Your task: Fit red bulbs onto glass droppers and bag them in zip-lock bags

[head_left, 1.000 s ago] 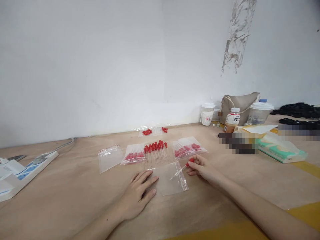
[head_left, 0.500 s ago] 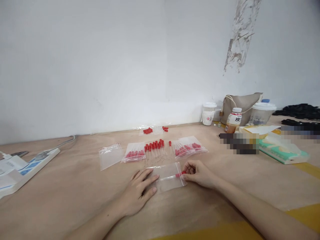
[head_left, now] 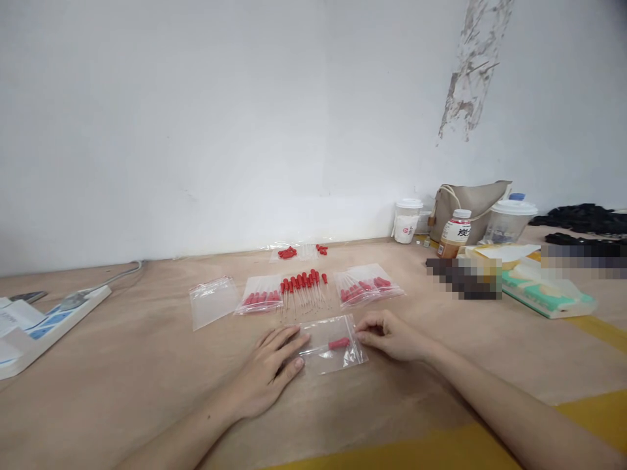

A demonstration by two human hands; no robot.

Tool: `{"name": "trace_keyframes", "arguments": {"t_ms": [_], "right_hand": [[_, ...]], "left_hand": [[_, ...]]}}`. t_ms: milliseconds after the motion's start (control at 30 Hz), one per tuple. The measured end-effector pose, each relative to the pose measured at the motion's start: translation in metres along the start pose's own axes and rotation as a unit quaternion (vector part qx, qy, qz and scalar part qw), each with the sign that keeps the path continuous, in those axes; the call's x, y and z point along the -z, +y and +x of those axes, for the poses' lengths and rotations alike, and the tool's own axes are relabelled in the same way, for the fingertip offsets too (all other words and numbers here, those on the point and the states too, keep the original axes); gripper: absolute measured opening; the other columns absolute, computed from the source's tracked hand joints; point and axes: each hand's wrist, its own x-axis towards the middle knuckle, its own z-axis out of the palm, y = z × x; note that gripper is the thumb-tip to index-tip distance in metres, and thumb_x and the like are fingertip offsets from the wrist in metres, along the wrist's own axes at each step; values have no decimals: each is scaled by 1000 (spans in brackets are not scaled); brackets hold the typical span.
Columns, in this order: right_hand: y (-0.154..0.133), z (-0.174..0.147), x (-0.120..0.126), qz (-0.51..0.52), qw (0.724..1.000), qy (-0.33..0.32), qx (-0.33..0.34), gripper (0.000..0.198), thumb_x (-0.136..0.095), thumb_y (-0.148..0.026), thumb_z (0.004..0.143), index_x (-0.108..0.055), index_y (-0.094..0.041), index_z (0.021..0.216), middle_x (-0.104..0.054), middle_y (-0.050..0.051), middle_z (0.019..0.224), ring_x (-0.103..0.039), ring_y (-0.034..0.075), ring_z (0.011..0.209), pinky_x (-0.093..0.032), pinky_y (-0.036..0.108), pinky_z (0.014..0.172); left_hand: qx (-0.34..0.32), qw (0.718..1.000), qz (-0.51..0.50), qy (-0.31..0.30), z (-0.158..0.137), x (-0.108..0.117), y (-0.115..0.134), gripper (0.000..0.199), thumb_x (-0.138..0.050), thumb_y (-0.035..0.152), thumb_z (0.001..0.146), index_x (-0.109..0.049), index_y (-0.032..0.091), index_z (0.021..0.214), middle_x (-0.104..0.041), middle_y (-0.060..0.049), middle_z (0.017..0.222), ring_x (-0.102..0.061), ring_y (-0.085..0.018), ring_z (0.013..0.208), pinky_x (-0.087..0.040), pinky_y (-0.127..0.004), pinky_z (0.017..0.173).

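A clear zip-lock bag (head_left: 321, 362) lies flat on the table in front of me, its zip end to the right. Inside it rests a dropper with a red rubber bulb (head_left: 339, 343); its thin stem points left and is hard to see. My left hand (head_left: 277, 365) lies open, fingers spread over the bag's left end. At the zip end, my right hand (head_left: 386, 335) has its fingers curled and thumb and forefinger close together on the bag's edge. Just behind stand out loose red-bulbed droppers (head_left: 304, 287) in a row, several of them.
Filled bags lie left (head_left: 257, 295) and right (head_left: 369, 287) of the row, with a flat bag (head_left: 213, 302) farther left. Red bulbs (head_left: 288, 252) lie near the wall. A power strip (head_left: 59, 326) is at left; a cup (head_left: 407, 220), bottle (head_left: 454, 234) and tissue pack (head_left: 548, 294) stand right.
The red bulb has moved left, fully inside the bag, and my right fingers have let go of it. My left hand stays on the bag. The view has shifted slightly.
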Motion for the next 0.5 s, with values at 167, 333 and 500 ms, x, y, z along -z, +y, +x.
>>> {"name": "trace_keyframes", "arguments": {"t_ms": [167, 333, 500], "right_hand": [[3, 30, 20, -105, 979, 142, -100, 10, -52, -24, 71, -56, -16, 66, -60, 1, 64, -52, 11, 59, -37, 20, 52], [4, 97, 9, -192, 946, 154, -209, 20, -54, -17, 68, -55, -13, 88, -63, 9, 86, -58, 16, 79, -40, 21, 63], [12, 150, -16, -205, 930, 132, -275, 41, -57, -11, 65, -49, -3, 104, -59, 22, 97, -58, 26, 87, -43, 26, 63]], "left_hand": [[16, 997, -56, 52, -2, 1, -3, 35, -34, 37, 90, -48, 27, 120, -34, -2, 135, -33, -22, 122, -30, -40, 100], [-25, 997, -62, 38, -5, 5, -8, 33, -42, 34, 86, -50, 27, 117, -43, -2, 129, -37, -21, 119, -31, -39, 100], [-55, 998, -42, 10, -8, 5, -12, 36, -44, 34, 86, -46, 29, 121, -46, -3, 127, -37, -22, 119, -21, -46, 103]]}}
